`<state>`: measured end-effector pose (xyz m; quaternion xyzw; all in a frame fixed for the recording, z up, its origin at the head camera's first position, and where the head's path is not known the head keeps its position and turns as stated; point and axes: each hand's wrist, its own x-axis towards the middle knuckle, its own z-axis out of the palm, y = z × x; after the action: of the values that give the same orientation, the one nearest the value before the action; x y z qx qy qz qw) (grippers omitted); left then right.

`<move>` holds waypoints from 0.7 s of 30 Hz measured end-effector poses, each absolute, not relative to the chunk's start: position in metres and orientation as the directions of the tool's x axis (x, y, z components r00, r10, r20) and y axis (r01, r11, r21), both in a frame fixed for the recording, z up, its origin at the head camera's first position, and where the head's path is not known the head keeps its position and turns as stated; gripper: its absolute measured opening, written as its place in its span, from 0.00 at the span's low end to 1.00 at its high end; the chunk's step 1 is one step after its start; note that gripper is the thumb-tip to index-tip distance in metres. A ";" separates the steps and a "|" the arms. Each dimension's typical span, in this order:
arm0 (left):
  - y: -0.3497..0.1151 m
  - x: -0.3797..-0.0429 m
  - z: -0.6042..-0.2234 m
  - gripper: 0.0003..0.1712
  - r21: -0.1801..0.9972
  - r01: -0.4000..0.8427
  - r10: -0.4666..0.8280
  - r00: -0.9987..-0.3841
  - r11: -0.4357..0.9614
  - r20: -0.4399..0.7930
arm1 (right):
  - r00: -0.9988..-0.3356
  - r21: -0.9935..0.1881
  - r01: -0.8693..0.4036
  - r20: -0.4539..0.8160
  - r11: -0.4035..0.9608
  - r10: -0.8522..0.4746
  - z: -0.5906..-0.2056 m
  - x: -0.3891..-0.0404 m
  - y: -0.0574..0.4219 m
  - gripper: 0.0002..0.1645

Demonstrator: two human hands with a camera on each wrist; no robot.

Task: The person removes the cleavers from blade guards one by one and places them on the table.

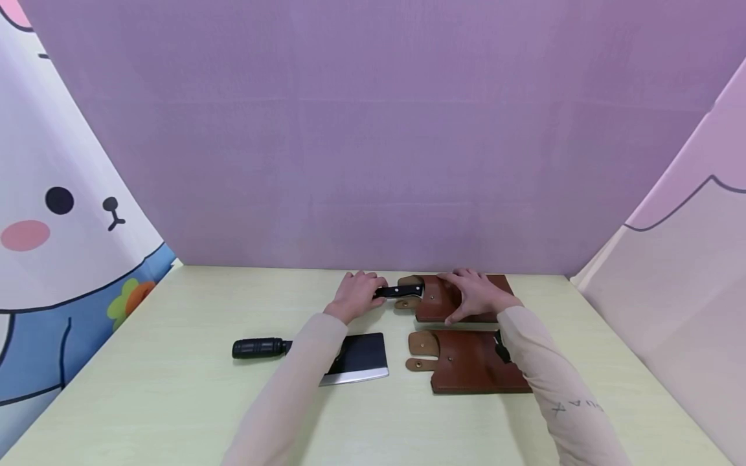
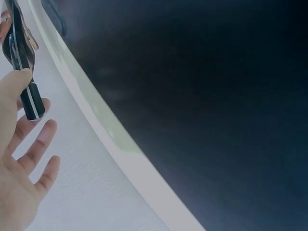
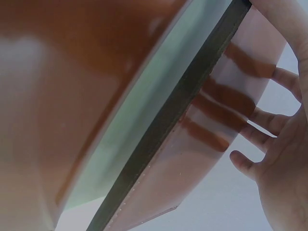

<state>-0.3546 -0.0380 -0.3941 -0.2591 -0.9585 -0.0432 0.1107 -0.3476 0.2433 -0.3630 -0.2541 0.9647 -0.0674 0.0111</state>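
Note:
My left hand (image 1: 358,294) pinches the end of a black riveted knife handle (image 1: 402,291) between thumb and fingers; in the left wrist view the other fingers are spread. The handle meets the mouth of the far brown leather sheath (image 1: 431,309), and the blade is hidden there. My right hand (image 1: 474,294) holds that sheath across its width, thumb at the near edge and fingers at the far edge. A cleaver (image 1: 364,353) with a black ribbed handle (image 1: 256,347) lies partly under my left forearm, its dark blade (image 2: 202,96) filling much of the left wrist view.
A second brown leather sheath (image 1: 472,372) lies nearer, partly behind my right forearm, with its tan strap (image 1: 421,364) pointing left. Everything rests on a pale table (image 1: 175,388). A purple wall (image 1: 373,142) rises at the back, with printed cloth (image 1: 76,259) on the left.

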 end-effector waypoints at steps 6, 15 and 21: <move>-0.040 -0.353 -0.392 0.17 0.041 0.508 0.484 -0.841 0.861 0.242 | -0.868 -0.126 -0.495 0.015 0.860 -0.497 -0.362 -0.347 0.242 0.61; -0.040 -0.355 -0.395 0.17 0.068 0.487 0.455 -0.851 0.871 0.265 | -0.870 -0.127 -0.492 0.024 0.861 -0.493 -0.363 -0.347 0.242 0.61; -0.040 -0.352 -0.393 0.17 0.080 0.487 0.450 -0.848 0.870 0.280 | -0.869 -0.138 -0.493 0.026 0.859 -0.494 -0.366 -0.347 0.242 0.61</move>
<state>-0.3518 -0.0404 -0.3933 -0.2444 -0.9585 -0.0741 0.1271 -0.3474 0.2425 -0.3662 -0.2560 0.9641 -0.0700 0.0053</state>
